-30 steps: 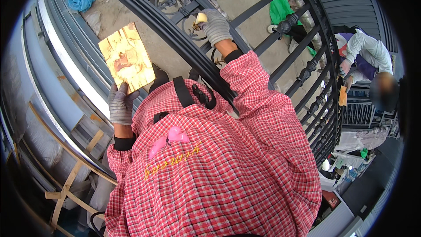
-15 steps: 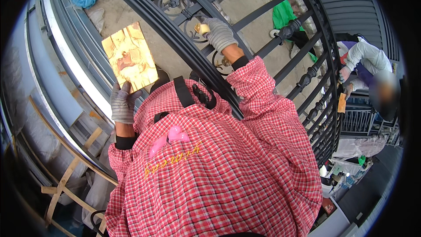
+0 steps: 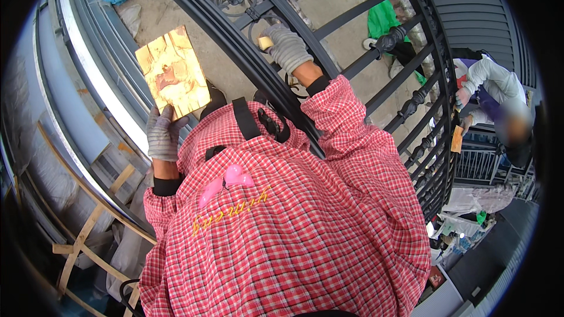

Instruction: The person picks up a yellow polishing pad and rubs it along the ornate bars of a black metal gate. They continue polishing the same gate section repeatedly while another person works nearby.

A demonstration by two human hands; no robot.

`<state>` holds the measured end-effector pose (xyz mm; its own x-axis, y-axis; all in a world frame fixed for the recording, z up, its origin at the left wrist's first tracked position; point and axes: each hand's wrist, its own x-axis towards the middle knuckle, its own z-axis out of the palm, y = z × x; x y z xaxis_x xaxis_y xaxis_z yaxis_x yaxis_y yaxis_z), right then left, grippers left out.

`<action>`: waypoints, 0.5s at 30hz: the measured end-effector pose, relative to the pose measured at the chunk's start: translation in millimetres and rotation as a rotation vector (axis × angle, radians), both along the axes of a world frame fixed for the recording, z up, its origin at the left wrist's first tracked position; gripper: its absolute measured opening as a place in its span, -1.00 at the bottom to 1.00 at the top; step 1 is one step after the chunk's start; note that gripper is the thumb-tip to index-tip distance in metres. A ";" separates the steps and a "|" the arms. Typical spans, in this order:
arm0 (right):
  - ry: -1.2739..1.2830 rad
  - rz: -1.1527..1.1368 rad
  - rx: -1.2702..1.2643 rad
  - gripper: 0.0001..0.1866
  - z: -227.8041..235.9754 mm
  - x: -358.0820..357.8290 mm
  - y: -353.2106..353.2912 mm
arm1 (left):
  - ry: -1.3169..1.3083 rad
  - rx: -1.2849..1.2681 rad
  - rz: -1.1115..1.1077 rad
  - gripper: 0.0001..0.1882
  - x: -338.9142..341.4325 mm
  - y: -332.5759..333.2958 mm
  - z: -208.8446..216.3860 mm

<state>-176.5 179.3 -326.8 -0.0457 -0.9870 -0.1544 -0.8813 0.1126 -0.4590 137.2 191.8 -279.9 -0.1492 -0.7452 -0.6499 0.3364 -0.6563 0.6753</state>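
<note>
Left grip (image 3: pixel 163 135) is pinching a gold-coloured sheet (image 3: pixel 175 73) by its lower edge, right grip (image 3: pixel 286 48) is closed on a small pale block (image 3: pixel 265 42) over the dark metal railing (image 3: pixel 226 38). Looks like a dabbing step to me; next move probably calls for a light touch.

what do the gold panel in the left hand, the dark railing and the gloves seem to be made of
Gold panel: perhaps foil-faced board; its face gleams unevenly, but the core is hidden. Dark railing: probably painted metal, with smooth bars, scrollwork and a soft sheen. Gloves: apparently knitted fabric, matte grey with ribbed bands.
</note>
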 end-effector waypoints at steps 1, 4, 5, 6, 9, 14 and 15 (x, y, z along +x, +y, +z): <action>0.011 0.011 0.000 -0.71 0.5 -1.5 2.7 | -0.008 -0.001 -0.006 -0.59 0.8 0.2 -0.8; 0.071 0.047 -0.020 -0.69 1.7 -11.1 7.9 | -0.016 0.011 -0.013 -0.59 2.3 0.1 -3.7; 0.046 0.011 -0.046 -0.69 2.7 -15.5 8.9 | -0.017 0.020 -0.013 -0.59 2.2 0.4 -4.5; 0.021 -0.025 -0.072 -0.69 4.0 -19.5 9.5 | -0.008 0.021 -0.014 -0.59 1.5 0.3 -5.2; 0.010 -0.057 -0.119 -0.68 7.0 -14.5 7.1 | 0.009 0.027 -0.020 -0.59 1.3 -1.0 -4.8; 0.115 -0.044 0.047 -0.68 11.6 2.6 -0.5 | 0.002 0.028 -0.042 -0.59 0.8 -2.6 -7.0; 0.155 -0.057 0.121 -0.68 12.5 0.2 -0.7 | 0.003 0.027 -0.042 -0.59 2.1 -2.5 -7.8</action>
<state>-176.3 178.6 -314.2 -0.1333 -0.9568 -0.2583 -0.9310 0.2103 -0.2985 139.3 189.2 -287.6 -0.1821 -0.7205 -0.6692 0.3107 -0.6878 0.6560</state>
